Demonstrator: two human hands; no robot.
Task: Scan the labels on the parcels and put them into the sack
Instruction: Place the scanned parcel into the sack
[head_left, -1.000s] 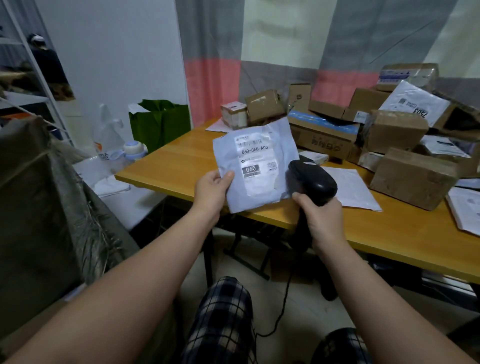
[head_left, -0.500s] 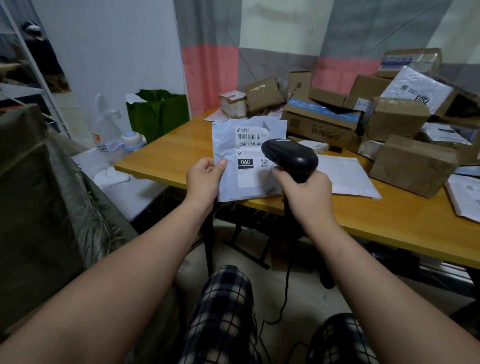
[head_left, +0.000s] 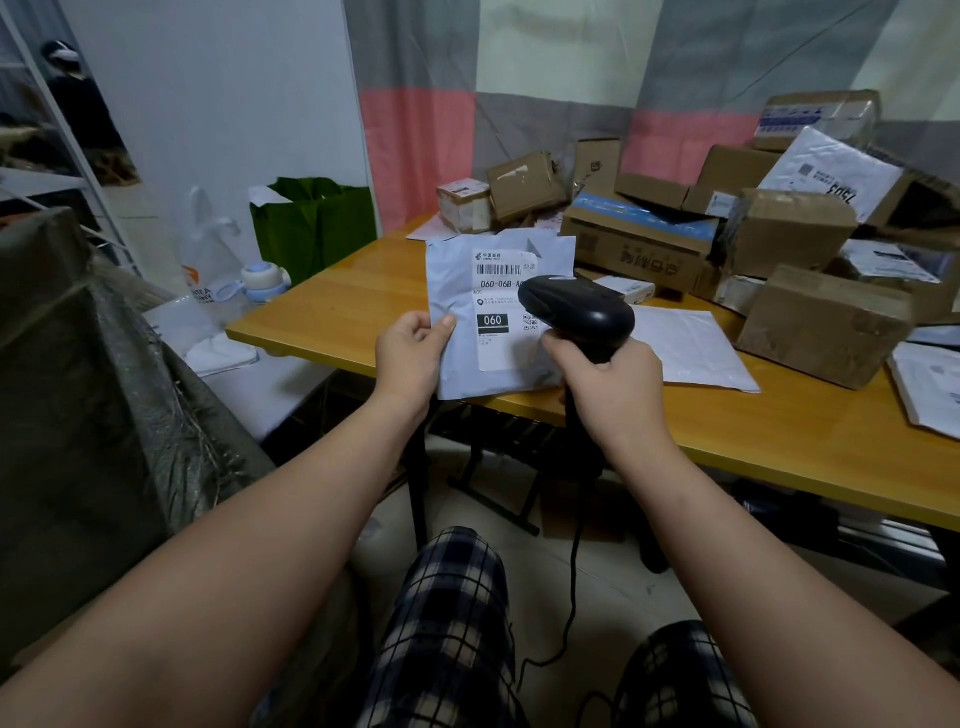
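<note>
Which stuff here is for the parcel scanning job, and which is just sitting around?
For the job: grey parcel in the left hand; black scanner in the right hand; sack; cardboard boxes on the table.
Just lying about: green bag; blue-capped bottle; clear plastic bag.

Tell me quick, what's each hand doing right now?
Left hand: pinches the left edge of the grey mailer bag, label facing up.
Right hand: grips the handle of the black barcode scanner.
</note>
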